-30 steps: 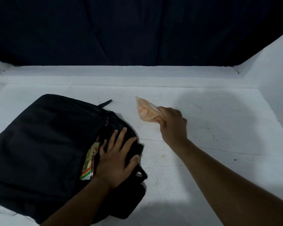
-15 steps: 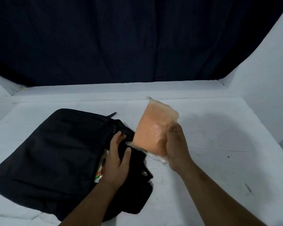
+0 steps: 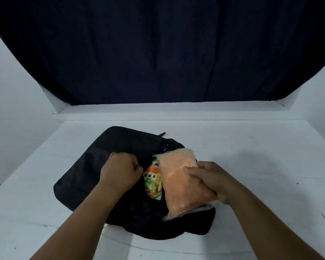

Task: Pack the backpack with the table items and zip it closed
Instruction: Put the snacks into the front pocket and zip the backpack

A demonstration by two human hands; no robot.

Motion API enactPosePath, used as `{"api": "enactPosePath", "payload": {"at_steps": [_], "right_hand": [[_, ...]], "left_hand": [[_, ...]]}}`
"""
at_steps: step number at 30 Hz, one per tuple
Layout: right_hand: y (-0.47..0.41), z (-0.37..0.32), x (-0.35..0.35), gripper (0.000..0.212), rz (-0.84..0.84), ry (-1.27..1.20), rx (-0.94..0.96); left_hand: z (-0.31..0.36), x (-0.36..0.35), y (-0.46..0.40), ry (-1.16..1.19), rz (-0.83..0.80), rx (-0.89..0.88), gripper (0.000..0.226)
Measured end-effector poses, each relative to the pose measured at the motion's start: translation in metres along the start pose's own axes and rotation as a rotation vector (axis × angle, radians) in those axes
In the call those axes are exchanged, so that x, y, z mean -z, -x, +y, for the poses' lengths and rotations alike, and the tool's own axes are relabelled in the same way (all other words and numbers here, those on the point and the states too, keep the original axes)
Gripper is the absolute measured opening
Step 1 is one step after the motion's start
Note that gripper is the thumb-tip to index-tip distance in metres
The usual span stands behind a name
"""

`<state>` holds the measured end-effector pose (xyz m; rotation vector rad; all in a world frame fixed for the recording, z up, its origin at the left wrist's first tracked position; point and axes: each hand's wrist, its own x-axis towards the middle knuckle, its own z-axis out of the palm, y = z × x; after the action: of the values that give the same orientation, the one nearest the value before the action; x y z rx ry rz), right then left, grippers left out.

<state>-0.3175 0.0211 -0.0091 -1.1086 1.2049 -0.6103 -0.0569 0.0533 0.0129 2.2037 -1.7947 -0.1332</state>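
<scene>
White table (image 3: 251, 156) bears an open backpack (image 3: 105, 147) holding a snack packet (image 3: 153, 182); left hand (image 3: 120, 173) grips its flap; right hand (image 3: 212, 181) grasps an orange pouch (image 3: 178, 177).

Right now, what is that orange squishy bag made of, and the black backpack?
The orange bag looks like thin clear plastic film: it shines, and a see-through sealed edge shows at its bottom. The orange filling looks grainy, but what it is I cannot tell. The black backpack seems to be matte woven cloth, perhaps nylon or polyester: it is dull, sags flat and folds where the left hand grips it.

snack packet (image 3: 152, 182), print too blurred to read
</scene>
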Motion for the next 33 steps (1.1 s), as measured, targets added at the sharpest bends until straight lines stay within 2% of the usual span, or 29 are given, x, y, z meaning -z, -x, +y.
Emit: {"api": "enactPosePath", "payload": {"at_steps": [2, 5, 8, 12, 15, 19, 22, 24, 27, 30, 33], "right_hand": [[0.000, 0.000, -0.009, 0.030, -0.057, 0.047, -0.050], [-0.003, -0.002, -0.021, 0.030, -0.100, 0.070, -0.110], [-0.007, -0.010, -0.032, 0.031, -0.127, 0.134, -0.132], [-0.016, -0.019, -0.045, 0.032, -0.103, 0.126, -0.109], [-0.031, -0.021, -0.057, 0.034, 0.012, 0.037, -0.034], [-0.045, -0.020, -0.072, 0.025, 0.125, -0.078, 0.041], [-0.051, -0.019, -0.074, 0.025, 0.215, -0.127, 0.082], [-0.057, -0.016, -0.073, 0.036, 0.273, -0.119, 0.095], [-0.061, -0.014, -0.074, 0.053, 0.316, -0.108, 0.103], [-0.061, -0.014, -0.072, 0.057, 0.260, -0.020, 0.126], [-0.062, -0.014, -0.066, 0.057, 0.246, -0.089, 0.106]], "left_hand": [[-0.009, 0.002, -0.001, 0.058, 0.067, -0.049, 0.016], [-0.011, 0.011, 0.003, 0.130, 0.170, -0.105, 0.012], [-0.008, 0.020, 0.008, 0.238, 0.197, -0.120, 0.010], [-0.004, 0.025, 0.013, 0.332, 0.120, -0.196, 0.012], [0.002, 0.028, 0.015, 0.388, 0.060, -0.222, 0.014], [0.004, 0.031, 0.015, 0.429, -0.055, -0.145, 0.014], [0.002, 0.033, 0.018, 0.547, -0.231, -0.036, 0.008], [0.002, 0.033, 0.020, 0.438, -0.306, -0.018, 0.003], [0.004, 0.026, 0.023, 0.056, -0.252, -0.076, 0.015], [0.001, 0.017, 0.025, 0.080, -0.228, -0.079, 0.030], [0.001, 0.020, 0.024, 0.198, -0.214, -0.074, 0.036]]}}
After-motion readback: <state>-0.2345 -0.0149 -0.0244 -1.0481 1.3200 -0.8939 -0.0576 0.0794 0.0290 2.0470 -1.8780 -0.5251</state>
